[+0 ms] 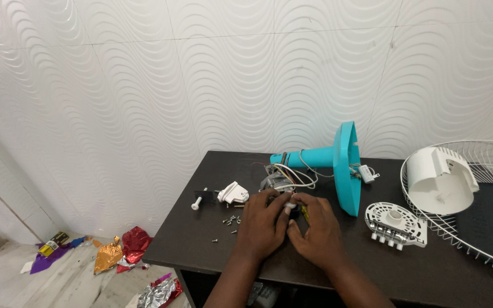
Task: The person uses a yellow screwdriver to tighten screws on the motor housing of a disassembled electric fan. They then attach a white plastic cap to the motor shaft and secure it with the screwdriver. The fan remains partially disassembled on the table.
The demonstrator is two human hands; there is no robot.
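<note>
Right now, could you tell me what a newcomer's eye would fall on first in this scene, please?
The turquoise fan stand stands out first, lying on its side at the back of the dark table, wires trailing from it. In front of it the left hand and right hand meet over a small part, with loose screws just left of them. At the right edge a white wire fan guard holds a white motor cover.

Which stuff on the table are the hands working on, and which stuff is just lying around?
In hand:
left hand and right hand around a small part
fan motor with wires right behind them

Lying about:
teal fan stand
white switch plate
wire guard
loose screws
foil wrappers on the floor
</note>
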